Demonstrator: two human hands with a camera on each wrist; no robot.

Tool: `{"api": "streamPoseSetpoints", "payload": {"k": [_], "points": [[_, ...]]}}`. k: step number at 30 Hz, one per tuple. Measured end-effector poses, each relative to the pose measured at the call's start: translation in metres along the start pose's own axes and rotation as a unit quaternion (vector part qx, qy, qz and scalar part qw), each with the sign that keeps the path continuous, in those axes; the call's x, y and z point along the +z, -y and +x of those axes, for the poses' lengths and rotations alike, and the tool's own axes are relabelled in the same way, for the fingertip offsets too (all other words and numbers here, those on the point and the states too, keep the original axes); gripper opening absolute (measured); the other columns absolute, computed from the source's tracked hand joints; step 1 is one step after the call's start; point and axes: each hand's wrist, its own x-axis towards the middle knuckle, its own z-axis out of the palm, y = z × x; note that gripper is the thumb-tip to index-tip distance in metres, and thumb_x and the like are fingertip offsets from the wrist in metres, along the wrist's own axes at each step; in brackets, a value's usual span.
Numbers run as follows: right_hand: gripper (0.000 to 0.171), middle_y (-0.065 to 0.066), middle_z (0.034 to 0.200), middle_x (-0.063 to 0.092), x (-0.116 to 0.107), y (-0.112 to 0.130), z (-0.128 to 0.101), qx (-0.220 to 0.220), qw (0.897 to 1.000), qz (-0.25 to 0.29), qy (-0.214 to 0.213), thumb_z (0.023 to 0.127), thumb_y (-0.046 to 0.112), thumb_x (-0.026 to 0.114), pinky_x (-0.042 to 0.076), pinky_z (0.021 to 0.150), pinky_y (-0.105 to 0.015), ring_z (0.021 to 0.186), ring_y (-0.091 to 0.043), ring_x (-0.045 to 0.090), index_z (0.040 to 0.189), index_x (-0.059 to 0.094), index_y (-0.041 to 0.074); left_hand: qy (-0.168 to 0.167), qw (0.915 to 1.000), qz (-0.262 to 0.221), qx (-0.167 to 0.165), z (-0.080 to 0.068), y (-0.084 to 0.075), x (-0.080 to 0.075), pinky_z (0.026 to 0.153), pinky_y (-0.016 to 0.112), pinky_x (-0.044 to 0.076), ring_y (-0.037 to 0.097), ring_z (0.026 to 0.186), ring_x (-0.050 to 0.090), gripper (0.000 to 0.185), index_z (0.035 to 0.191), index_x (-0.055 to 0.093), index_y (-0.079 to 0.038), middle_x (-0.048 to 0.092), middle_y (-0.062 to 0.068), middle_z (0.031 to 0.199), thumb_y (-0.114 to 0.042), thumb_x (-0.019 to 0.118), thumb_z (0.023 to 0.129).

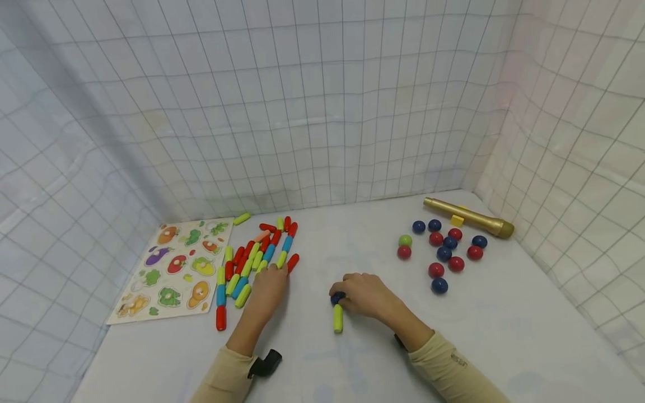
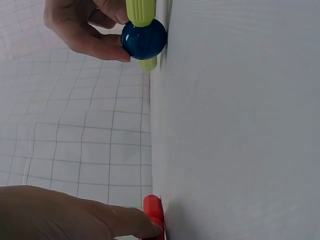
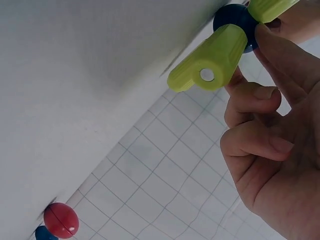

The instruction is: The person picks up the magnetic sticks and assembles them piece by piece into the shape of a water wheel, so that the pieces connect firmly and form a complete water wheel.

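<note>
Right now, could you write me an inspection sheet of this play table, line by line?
Surface: white table, walled by gridded white sheeting.
Job's things: blue ball joined to two green sticks; one green stick lies on the table.
Clutter: pile of coloured sticks, loose red, blue and green balls, vegetable puzzle board, gold tube.
Hands: right hand pinches the blue ball; left hand touches a red stick at the pile's edge.
Cables: nothing seen.
Surroundings: black wrist mount at the left sleeve.
</note>
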Motion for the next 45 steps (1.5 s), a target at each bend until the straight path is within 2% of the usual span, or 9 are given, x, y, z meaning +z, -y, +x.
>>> {"api": "streamPoseSetpoints", "payload": {"k": [9, 14, 16, 19, 26, 34, 39, 41, 45], "points": [[0.022, 0.006, 0.089, 0.067, 0.0, -0.002, 0.002, 0.009, 1.0, -0.001, 0.002, 0.088, 0.025, 0.072, 0.043, 0.058, -0.022, 0.072, -0.006, 0.053, 0.11, 0.072, 0.025, 0.023, 0.9994, -0.003, -0.024, 0.002, 0.0, -0.009, 0.082, 0.05, 0.057, 0.035, 0.085, 0.061, 0.062, 0.148, 0.041, -0.013, 0.061, 0.021, 0.089, -0.018, 0.067, 0.092], [0.024, 0.005, 0.091, 0.068, 0.001, 0.0, 0.002, 0.009, 1.0, 0.001, 0.009, 0.088, 0.025, 0.072, 0.045, 0.06, -0.023, 0.073, -0.007, 0.054, 0.111, 0.072, 0.026, 0.05, 0.9938, -0.099, 0.005, -0.006, -0.01, -0.021, 0.073, 0.034, 0.056, 0.02, 0.071, 0.056, 0.032, 0.116, 0.068, -0.006, 0.061, 0.006, 0.072, -0.017, 0.074, 0.086], [0.025, 0.005, 0.091, 0.068, 0.001, 0.0, 0.002, 0.012, 1.0, 0.0, 0.012, 0.087, 0.025, 0.072, 0.046, 0.061, -0.023, 0.074, -0.007, 0.055, 0.112, 0.071, 0.026, 0.079, 0.9842, -0.156, 0.028, -0.011, -0.019, -0.026, 0.073, 0.031, 0.055, 0.016, 0.072, 0.056, 0.02, 0.1, 0.072, -0.004, 0.067, 0.003, 0.077, -0.015, 0.076, 0.084], [0.025, 0.005, 0.091, 0.068, 0.002, 0.0, 0.003, 0.011, 1.0, -0.002, 0.01, 0.087, 0.024, 0.073, 0.047, 0.061, -0.025, 0.074, -0.008, 0.056, 0.112, 0.071, 0.027, 0.119, 0.9697, -0.205, 0.062, -0.015, -0.034, -0.026, 0.079, 0.033, 0.056, 0.015, 0.078, 0.059, 0.018, 0.101, 0.075, -0.006, 0.071, 0.003, 0.087, -0.011, 0.075, 0.084], [0.022, 0.006, 0.088, 0.067, 0.002, 0.0, 0.002, -0.004, 1.0, -0.007, -0.002, 0.087, 0.026, 0.073, 0.046, 0.06, -0.025, 0.073, -0.008, 0.057, 0.109, 0.07, 0.027, 0.131, 0.9591, -0.22, 0.12, -0.018, -0.048, -0.023, 0.082, 0.039, 0.054, 0.014, 0.079, 0.061, 0.015, 0.098, 0.076, -0.005, 0.073, 0.004, 0.088, -0.01, 0.075, 0.084], [0.026, 0.004, 0.089, 0.068, -0.002, 0.002, 0.001, 0.007, 1.0, -0.01, -0.001, 0.088, 0.03, 0.072, 0.046, 0.06, -0.025, 0.072, -0.008, 0.056, 0.112, 0.067, 0.024, 0.135, 0.9561, -0.227, 0.126, -0.02, -0.052, -0.027, 0.081, 0.037, 0.056, 0.015, 0.08, 0.063, 0.016, 0.1, 0.075, -0.004, 0.074, 0.006, 0.091, -0.009, 0.074, 0.084], [0.023, 0.006, 0.086, 0.067, -0.002, 0.003, 0.002, 0.011, 1.0, -0.01, 0.003, 0.088, 0.032, 0.072, 0.043, 0.058, -0.023, 0.069, -0.007, 0.053, 0.107, 0.065, 0.021, 0.161, 0.9465, -0.247, 0.131, -0.016, -0.042, -0.031, 0.076, 0.034, 0.056, 0.015, 0.079, 0.063, 0.021, 0.102, 0.075, -0.005, 0.073, 0.005, 0.092, -0.016, 0.075, 0.085], [0.021, 0.006, 0.084, 0.065, -0.001, 0.003, 0.003, 0.012, 1.0, -0.01, 0.006, 0.088, 0.031, 0.072, 0.043, 0.059, -0.023, 0.068, -0.007, 0.051, 0.105, 0.065, 0.021, 0.145, 0.953, -0.24, 0.115, -0.01, -0.034, -0.031, 0.075, 0.033, 0.055, 0.015, 0.082, 0.062, 0.024, 0.105, 0.074, -0.007, 0.073, 0.004, 0.096, -0.021, 0.075, 0.085], [0.019, 0.007, 0.083, 0.065, -0.001, 0.006, 0.002, 0.019, 1.0, -0.01, 0.017, 0.087, 0.03, 0.073, 0.043, 0.06, -0.022, 0.069, -0.007, 0.051, 0.104, 0.067, 0.022, 0.051, 0.982, -0.17, 0.065, 0.003, -0.015, -0.023, 0.085, 0.039, 0.056, 0.025, 0.099, 0.063, 0.032, 0.114, 0.07, -0.009, 0.069, 0.011, 0.111, -0.025, 0.073, 0.086]]}}
